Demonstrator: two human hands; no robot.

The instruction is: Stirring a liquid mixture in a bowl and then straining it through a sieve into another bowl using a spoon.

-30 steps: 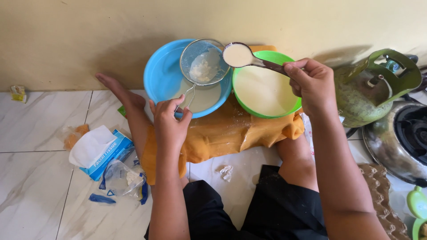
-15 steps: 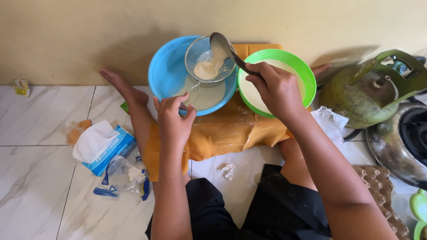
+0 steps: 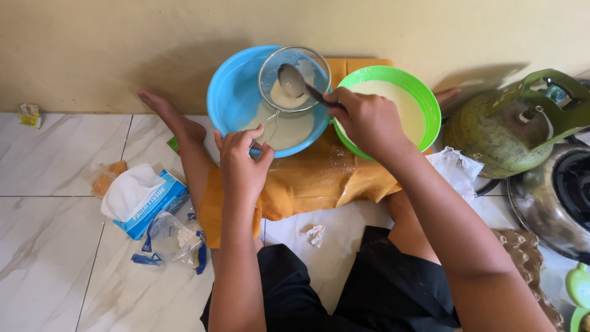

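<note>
The left hand (image 3: 244, 161) is closed on the thin wire handle of the sieve (image 3: 294, 78), holding it over the far part of the blue bowl (image 3: 230, 95). The right hand (image 3: 366, 117) is clamped on the ladle (image 3: 294, 82), its cup down in the mesh, in pale batter. The green bowl (image 3: 424, 98) sits just right, also holding batter.

Judgement: the sieve is light but its mesh dents easily; grip it at the handle. The batter is runny and drips. The ladle handle may be slick; grasp it mid-shaft.

floor (image 3: 55, 246): white marble tile | on it: orange cloth (image 3: 313, 184), tissue box (image 3: 147, 206), gas cylinder (image 3: 498, 132)
</note>
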